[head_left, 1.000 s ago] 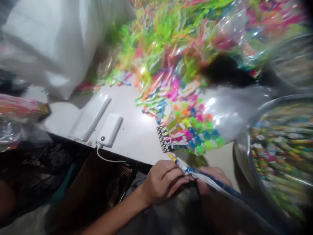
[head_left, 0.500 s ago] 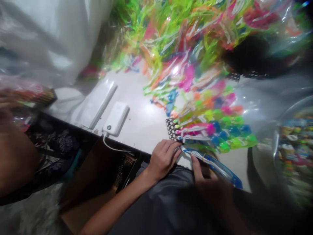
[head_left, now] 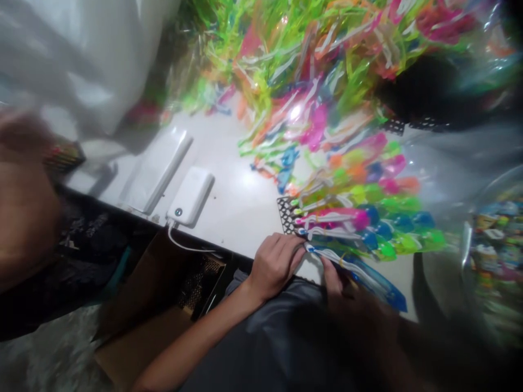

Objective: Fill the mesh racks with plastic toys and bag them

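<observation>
A blue plastic piece with a white cord [head_left: 370, 277], bundled by a thin yellow band, lies slanted near the table's front edge. My right hand [head_left: 351, 299] grips it from below with the thumb along its near side; the other fingers are in shadow. My left hand [head_left: 274, 264] is closed at the white end of the cord, its fingertips beside the blue tip and over a black-and-white patterned card [head_left: 286, 216]. What the left fingertips pinch is partly hidden. Similar pink, green and blue pieces [head_left: 351, 219] lie in a row on the card, just beyond both hands.
A large heap of neon plastic pieces [head_left: 286, 60] covers the back. A white power bank [head_left: 191, 196] with a cable and a flat white box [head_left: 159, 171] lie left. A clear tub [head_left: 468, 245] of small colourful items stands right. Another person's arm [head_left: 24, 218] is at far left.
The blue piece and my right hand have shifted slightly right and down. My left hand stays nearly in place. The other person's arm at the left has moved up.
</observation>
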The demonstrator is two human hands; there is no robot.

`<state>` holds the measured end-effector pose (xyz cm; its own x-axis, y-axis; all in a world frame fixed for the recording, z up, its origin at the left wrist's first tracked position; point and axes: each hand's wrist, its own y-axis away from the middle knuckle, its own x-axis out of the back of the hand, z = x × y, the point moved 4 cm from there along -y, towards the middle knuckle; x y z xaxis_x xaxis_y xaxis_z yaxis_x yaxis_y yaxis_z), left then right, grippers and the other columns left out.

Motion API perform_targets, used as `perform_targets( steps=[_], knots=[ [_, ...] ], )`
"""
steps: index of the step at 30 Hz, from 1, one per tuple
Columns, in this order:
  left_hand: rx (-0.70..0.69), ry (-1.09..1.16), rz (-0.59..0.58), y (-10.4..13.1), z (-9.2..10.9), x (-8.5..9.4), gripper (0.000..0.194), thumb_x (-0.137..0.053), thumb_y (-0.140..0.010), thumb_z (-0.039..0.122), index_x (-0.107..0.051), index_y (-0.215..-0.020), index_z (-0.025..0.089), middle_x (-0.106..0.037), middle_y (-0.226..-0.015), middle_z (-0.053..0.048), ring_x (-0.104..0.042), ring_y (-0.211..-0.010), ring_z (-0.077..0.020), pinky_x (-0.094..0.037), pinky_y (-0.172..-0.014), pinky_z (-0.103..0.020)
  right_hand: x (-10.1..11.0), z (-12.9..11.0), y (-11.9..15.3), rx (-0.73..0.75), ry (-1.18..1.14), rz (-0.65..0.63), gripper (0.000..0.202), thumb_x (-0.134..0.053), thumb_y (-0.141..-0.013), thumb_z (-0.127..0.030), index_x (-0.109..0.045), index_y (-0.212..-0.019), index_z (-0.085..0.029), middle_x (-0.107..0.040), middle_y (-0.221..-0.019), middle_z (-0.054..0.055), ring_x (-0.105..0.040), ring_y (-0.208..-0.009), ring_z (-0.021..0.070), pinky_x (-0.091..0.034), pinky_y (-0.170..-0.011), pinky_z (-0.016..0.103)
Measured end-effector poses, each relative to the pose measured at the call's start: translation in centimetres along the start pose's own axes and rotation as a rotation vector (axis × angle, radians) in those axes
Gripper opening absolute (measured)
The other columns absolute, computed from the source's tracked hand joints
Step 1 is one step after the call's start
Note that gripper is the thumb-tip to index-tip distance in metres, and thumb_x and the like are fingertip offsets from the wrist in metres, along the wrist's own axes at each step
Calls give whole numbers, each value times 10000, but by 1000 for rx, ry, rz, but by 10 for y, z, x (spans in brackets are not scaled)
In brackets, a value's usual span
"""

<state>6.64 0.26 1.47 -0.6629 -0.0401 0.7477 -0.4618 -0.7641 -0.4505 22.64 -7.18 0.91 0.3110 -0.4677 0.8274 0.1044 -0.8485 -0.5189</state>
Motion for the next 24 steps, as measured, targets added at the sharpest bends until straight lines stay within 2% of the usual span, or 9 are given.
perform_targets(
  steps=[4,5,8,10,13,18,24],
  knots=[
    [21,14,-10,1,-2,1,181,-602,-1015,150,-627,-1191,120,-760,-1012,-112,-682,-901,-223,-555,-770,-340,-5,6,5,-172,-130,-110,189,-684,-956,-263,-823,-1084,-255,-767,-794,75,-667,-673,196,-477,-647,304],
    [27,15,-9,2,-2,1,181,-606,-1013,151,-625,-1191,121,-759,-1011,-110,-678,-897,-222,-557,-767,-338,-5,5,3,-152,-126,-100,188,-706,-943,-265,-822,-1091,-261,-775,-817,76,-676,-692,201,-481,-651,304],
    [43,14,-3,2,-3,0,173,-603,-1020,162,-618,-1189,127,-755,-1005,-104,-671,-882,-213,-567,-759,-334,0,-3,-6,77,-1,10,234,-752,-902,-207,-813,-1114,-282,-775,-809,45,-661,-649,182,-452,-624,294],
    [52,7,1,3,-4,0,181,-583,-1035,178,-609,-1209,132,-751,-1029,-111,-678,-915,-214,-580,-786,-339,1,-6,-11,140,91,47,255,-762,-891,-181,-801,-1128,-266,-774,-812,42,-667,-666,178,-447,-651,302],
    [64,-3,-3,2,-5,2,192,-586,-1035,178,-604,-1223,139,-746,-1050,-113,-677,-948,-218,-588,-823,-348,-1,-5,-14,103,104,10,245,-742,-903,-170,-789,-1133,-244,-787,-887,58,-686,-738,181,-448,-710,308],
    [67,-47,-42,-2,-5,2,147,-599,-1026,177,-625,-1166,140,-727,-987,-95,-637,-897,-224,-566,-776,-346,-4,-1,-15,77,43,-136,297,-662,-941,-171,-771,-1213,-220,-793,-885,72,-663,-674,161,-438,-680,279],
    [71,-43,-54,-4,-6,0,127,-577,-1033,177,-626,-1142,132,-703,-929,-85,-600,-861,-222,-525,-744,-335,-3,-8,-25,104,112,-114,293,-629,-935,-134,-782,-1175,-203,-807,-978,93,-713,-764,202,-469,-762,319]
  ],
)
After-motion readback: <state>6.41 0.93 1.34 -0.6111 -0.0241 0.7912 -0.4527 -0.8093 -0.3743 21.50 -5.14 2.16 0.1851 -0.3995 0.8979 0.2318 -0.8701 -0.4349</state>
